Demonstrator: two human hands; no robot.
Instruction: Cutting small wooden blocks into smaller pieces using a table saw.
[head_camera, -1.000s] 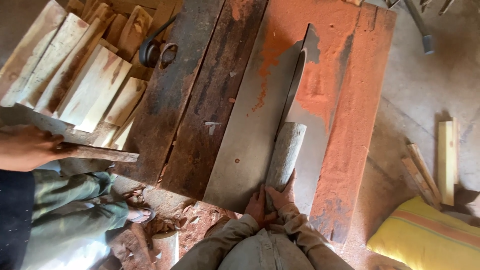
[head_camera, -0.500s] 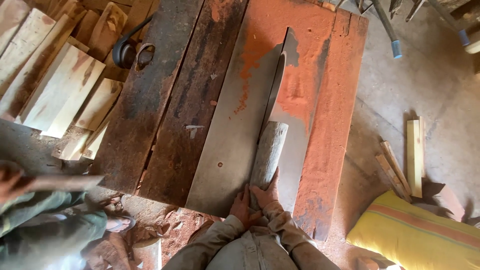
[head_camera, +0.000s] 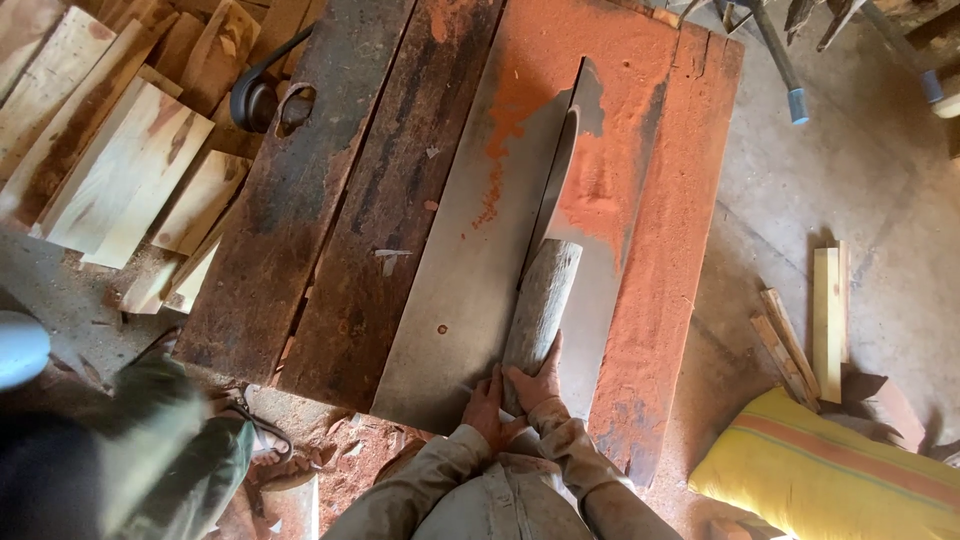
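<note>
Sawing looks barely begun — the round log (head_camera: 541, 305) lies lengthwise on the metal plate of the counter (head_camera: 350, 250), its far end just touching the near edge of the saw blade (head_camera: 558, 165), and no cut shows along the visible bark. Both hands are closed around the log's near end at about 6 o'clock of the counter: the left hand (head_camera: 484, 405) wraps the left side, the right hand (head_camera: 540, 378) presses flat over the top and right side. Nearly the whole length appears left to pass the blade. Red sawdust (head_camera: 640, 180) blankets the counter from 12 to 4 o'clock. Sawn planks (head_camera: 120, 170) are stacked off at 9 to 10 o'clock, loose offcuts (head_camera: 828, 310) lie on the floor at 3 o'clock, and a yellow sack (head_camera: 830, 470) sits at 5 o'clock — another person's leg (head_camera: 170, 450) stands at 7 o'clock.
</note>
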